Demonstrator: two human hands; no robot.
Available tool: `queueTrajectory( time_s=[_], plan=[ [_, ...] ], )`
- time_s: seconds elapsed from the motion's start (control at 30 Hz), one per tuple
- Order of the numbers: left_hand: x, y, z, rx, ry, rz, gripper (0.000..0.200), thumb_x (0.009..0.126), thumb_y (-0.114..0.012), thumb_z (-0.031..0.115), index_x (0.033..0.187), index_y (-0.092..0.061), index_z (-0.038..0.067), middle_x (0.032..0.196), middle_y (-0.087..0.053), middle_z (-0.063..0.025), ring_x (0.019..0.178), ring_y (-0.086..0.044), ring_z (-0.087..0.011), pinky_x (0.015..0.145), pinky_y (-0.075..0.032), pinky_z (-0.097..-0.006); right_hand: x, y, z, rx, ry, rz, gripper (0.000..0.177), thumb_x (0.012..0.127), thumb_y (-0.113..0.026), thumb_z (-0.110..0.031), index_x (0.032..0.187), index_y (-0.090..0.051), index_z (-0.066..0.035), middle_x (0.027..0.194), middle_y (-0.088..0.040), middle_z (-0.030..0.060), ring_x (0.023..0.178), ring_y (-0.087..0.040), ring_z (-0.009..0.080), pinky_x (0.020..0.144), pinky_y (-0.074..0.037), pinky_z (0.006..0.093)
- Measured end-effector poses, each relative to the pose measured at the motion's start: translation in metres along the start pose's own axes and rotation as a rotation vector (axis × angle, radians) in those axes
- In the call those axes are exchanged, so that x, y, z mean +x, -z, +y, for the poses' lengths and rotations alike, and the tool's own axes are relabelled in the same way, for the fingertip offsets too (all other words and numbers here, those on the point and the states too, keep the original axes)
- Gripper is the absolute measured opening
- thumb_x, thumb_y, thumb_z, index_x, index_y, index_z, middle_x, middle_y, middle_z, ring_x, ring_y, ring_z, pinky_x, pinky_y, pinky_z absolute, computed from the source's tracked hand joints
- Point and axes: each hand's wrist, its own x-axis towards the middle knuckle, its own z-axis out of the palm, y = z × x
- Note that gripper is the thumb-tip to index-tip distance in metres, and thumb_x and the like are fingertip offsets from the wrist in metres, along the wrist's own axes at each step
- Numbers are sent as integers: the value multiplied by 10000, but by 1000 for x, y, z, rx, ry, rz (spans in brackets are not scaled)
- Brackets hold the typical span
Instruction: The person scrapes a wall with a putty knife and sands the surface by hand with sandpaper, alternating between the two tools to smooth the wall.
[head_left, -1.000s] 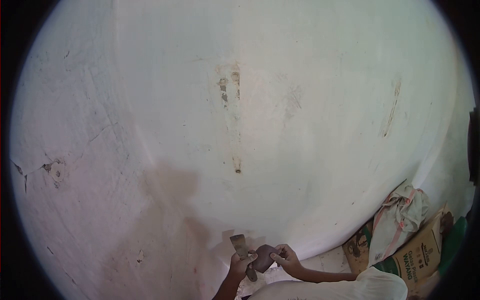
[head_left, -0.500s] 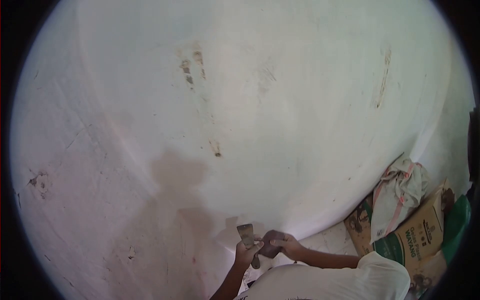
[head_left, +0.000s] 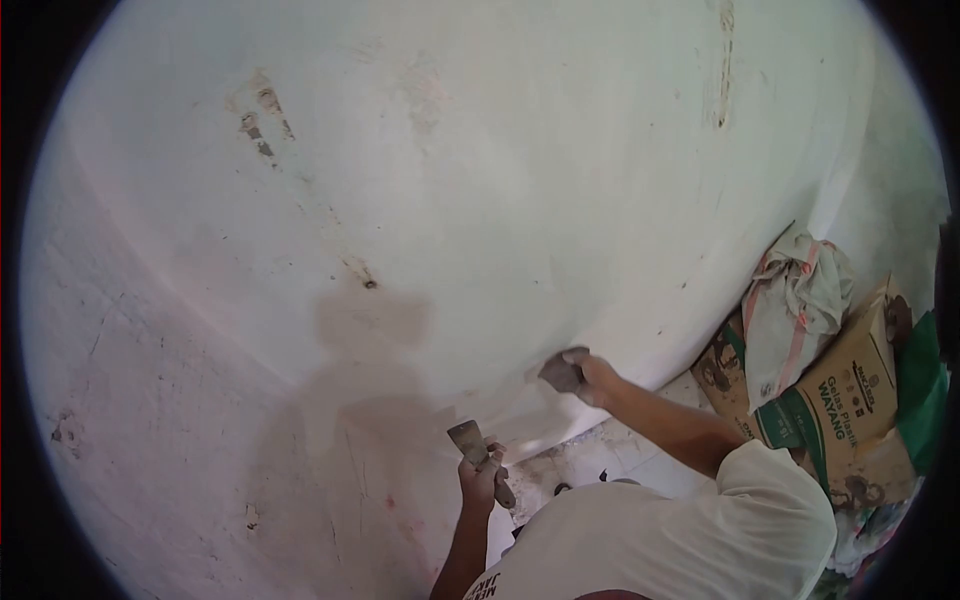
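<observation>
My left hand (head_left: 479, 484) is closed round a putty knife (head_left: 466, 437), its flat blade pointing up and its handle end sticking out below the fingers. My right hand (head_left: 598, 381) grips a dark brown piece of sandpaper (head_left: 561, 371) at the low part of the white wall (head_left: 520, 230). The sheet appears to lie against the wall, though contact is hard to confirm. Brown damaged patches (head_left: 262, 130) mark the wall higher up, and a small dark hole (head_left: 370, 284) shows lower down.
On the right, a printed cardboard box (head_left: 850, 400), a pale sack with red stripes (head_left: 790, 320) and a green bag (head_left: 922, 385) lean by the wall. Light floor (head_left: 640, 445) shows beyond my white shirt. My shadow falls on the wall at left.
My right hand has moved away from the left, up and right to the wall, taking the sandpaper along. The left hand keeps the putty knife, slightly lower. The view has shifted.
</observation>
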Motion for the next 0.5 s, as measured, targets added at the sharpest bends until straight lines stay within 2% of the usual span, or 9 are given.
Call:
queueTrajectory(
  time_s=[0.03, 0.13, 0.23, 0.3, 0.37, 0.5],
  plan=[
    [0, 1, 1, 5, 1, -1, 304, 898, -643, 91, 1170, -561, -15, 922, -625, -48, 511, -503, -82, 489, -442, -239, -2, -8, -11, 3, 42, 8, 234, 955, -468, -109, 1144, -504, 22, 1068, -614, 169, 959, -629, 298, 858, -523, 427],
    [0, 1, 1, 2, -4, -23, 300, 901, -636, 98, 1169, -558, -13, 915, -620, -51, 512, -500, -82, 492, -444, -243, -25, -30, -40, 48, 0, -106, 239, 945, -507, -116, 1145, -511, 15, 1062, -613, 140, 933, -630, 270, 832, -525, 402],
    [1, 3, -4, -43, 3, -43, 300, 903, -630, 110, 1167, -555, -11, 908, -614, -50, 510, -498, -83, 497, -450, -246, -70, -66, -76, 45, 328, -60, 281, 925, -577, -140, 1151, -540, 24, 1070, -625, 116, 950, -629, 232, 822, -522, 362],
    [0, 4, -7, -49, 12, -52, 301, 906, -621, 115, 1171, -548, -8, 914, -610, -55, 512, -498, -87, 497, -453, -253, -87, -76, -109, -175, 753, -65, 338, 903, -643, -182, 1149, -585, 43, 1060, -649, 99, 946, -623, 174, 836, -507, 318],
    [0, 3, -9, -18, 15, -72, 305, 909, -607, 118, 1179, -535, -4, 932, -606, -67, 518, -501, -94, 495, -455, -265, -112, -94, -150, -443, 1192, 93, 349, 894, -670, -217, 1108, -634, 56, 1019, -671, 91, 922, -607, 129, 842, -488, 285],
    [4, 3, -16, 45, 3, -96, 287, 912, -605, 132, 1157, -542, -5, 907, -608, -57, 518, -503, -87, 504, -461, -264, -129, -120, -230, -510, 1704, 332, 292, 901, -656, -198, 1020, -664, 69, 882, -684, 79, 824, -581, 95, 781, -472, 254]
  ],
)
